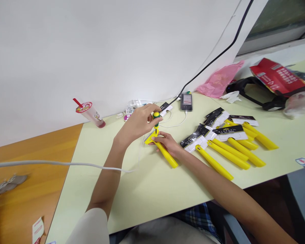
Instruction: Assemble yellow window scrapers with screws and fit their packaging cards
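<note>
My left hand (139,122) is closed around the green and yellow handle of a short screwdriver (156,119). The screwdriver stands nearly upright, its tip down at the head of a yellow scraper (166,155). With its fingers and thumb, my right hand (167,142) grips that scraper near the head, the long handle slanting toward me over the pale table. To the right lies a pile of more yellow scrapers (228,155), their heads in black and white card packaging (230,132).
A drink cup (94,114) with a red straw stands by the wall. A small device (186,101) on a white cable lies behind my hands. A pink bag (220,81), a black object (259,93) and a red package (277,78) sit at the back right. A white cable (66,163) crosses the left.
</note>
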### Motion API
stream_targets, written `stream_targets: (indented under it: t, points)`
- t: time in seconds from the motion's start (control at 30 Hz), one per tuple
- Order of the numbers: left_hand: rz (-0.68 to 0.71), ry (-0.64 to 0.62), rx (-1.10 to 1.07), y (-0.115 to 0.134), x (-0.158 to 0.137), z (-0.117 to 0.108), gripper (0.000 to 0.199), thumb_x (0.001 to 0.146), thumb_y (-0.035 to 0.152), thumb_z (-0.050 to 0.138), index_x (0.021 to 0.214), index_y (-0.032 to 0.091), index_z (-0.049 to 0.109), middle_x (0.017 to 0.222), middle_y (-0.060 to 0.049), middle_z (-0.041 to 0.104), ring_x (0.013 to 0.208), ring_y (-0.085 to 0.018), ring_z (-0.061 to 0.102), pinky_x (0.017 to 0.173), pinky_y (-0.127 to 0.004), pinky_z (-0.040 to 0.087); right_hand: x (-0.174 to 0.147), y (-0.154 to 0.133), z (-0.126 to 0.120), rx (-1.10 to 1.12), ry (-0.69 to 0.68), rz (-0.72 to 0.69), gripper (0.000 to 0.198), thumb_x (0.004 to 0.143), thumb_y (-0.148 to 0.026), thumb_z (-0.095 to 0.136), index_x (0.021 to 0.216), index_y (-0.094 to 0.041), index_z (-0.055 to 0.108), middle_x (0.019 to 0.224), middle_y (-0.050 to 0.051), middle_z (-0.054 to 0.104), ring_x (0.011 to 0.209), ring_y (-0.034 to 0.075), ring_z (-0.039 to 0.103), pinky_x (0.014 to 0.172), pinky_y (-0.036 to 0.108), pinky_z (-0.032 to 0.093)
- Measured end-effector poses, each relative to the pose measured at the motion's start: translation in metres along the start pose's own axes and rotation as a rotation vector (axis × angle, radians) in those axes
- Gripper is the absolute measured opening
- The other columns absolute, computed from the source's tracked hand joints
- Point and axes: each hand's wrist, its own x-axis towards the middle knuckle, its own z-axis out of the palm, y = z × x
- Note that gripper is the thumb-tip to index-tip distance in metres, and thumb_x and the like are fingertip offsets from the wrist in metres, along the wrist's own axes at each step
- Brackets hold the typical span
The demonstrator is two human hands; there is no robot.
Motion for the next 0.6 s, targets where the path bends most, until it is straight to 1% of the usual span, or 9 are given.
stream_targets:
  t: [0.13, 0.23, 0.33, 0.4, 0.5, 0.6]
  points:
    - [-0.007, 0.036, 0.015, -0.002, 0.0, 0.002, 0.013, 0.103, 0.031, 0.073, 0.115, 0.024, 0.074, 0.109, -0.004, 0.078, 0.079, -0.018, 0.07, 0.083, -0.036, 0.057, 0.001, 0.0, 0.0, -0.003, 0.002, 0.005, 0.042, 0.074, -0.026, 0.098, 0.094, -0.023, 0.062, 0.109, 0.011, 0.085, 0.095, 0.033, 0.088, 0.041, 0.025, 0.063]
    - [0.009, 0.055, 0.017, -0.001, 0.0, 0.002, 0.011, 0.105, 0.032, 0.072, 0.112, 0.024, 0.076, 0.108, -0.004, 0.077, 0.079, -0.018, 0.07, 0.081, -0.035, 0.057, 0.001, 0.0, 0.0, 0.005, 0.004, 0.009, 0.041, 0.075, -0.025, 0.097, 0.095, -0.023, 0.062, 0.109, 0.011, 0.085, 0.094, 0.033, 0.088, 0.041, 0.026, 0.063]
    - [0.028, 0.031, 0.022, 0.002, -0.001, 0.0, 0.012, 0.105, 0.028, 0.069, 0.112, 0.024, 0.078, 0.11, -0.004, 0.078, 0.082, -0.017, 0.071, 0.082, -0.034, 0.058, 0.001, 0.0, -0.001, 0.013, 0.0, 0.01, 0.042, 0.075, -0.024, 0.098, 0.096, -0.023, 0.061, 0.107, 0.01, 0.085, 0.093, 0.033, 0.088, 0.04, 0.026, 0.063]
    - [0.047, -0.013, 0.021, 0.005, -0.002, -0.004, 0.016, 0.105, 0.023, 0.066, 0.116, 0.024, 0.078, 0.114, -0.005, 0.08, 0.087, -0.018, 0.073, 0.086, -0.034, 0.059, 0.001, 0.0, -0.001, 0.013, -0.003, 0.013, 0.043, 0.074, -0.025, 0.099, 0.096, -0.023, 0.061, 0.105, 0.01, 0.085, 0.091, 0.032, 0.088, 0.041, 0.025, 0.063]
    - [0.088, -0.076, 0.023, 0.007, -0.003, -0.008, 0.026, 0.105, 0.018, 0.061, 0.124, 0.024, 0.078, 0.123, -0.006, 0.08, 0.1, -0.021, 0.075, 0.096, -0.037, 0.06, 0.001, 0.0, -0.001, 0.013, -0.001, 0.013, 0.046, 0.073, -0.027, 0.101, 0.095, -0.023, 0.061, 0.105, 0.009, 0.085, 0.091, 0.032, 0.088, 0.041, 0.025, 0.063]
    - [0.124, -0.097, 0.051, 0.006, -0.003, -0.009, 0.032, 0.105, 0.016, 0.057, 0.127, 0.024, 0.079, 0.127, -0.008, 0.08, 0.111, -0.024, 0.075, 0.103, -0.04, 0.059, 0.001, 0.0, -0.002, 0.016, 0.005, 0.011, 0.047, 0.072, -0.027, 0.102, 0.094, -0.023, 0.061, 0.105, 0.01, 0.085, 0.093, 0.033, 0.088, 0.041, 0.026, 0.063]
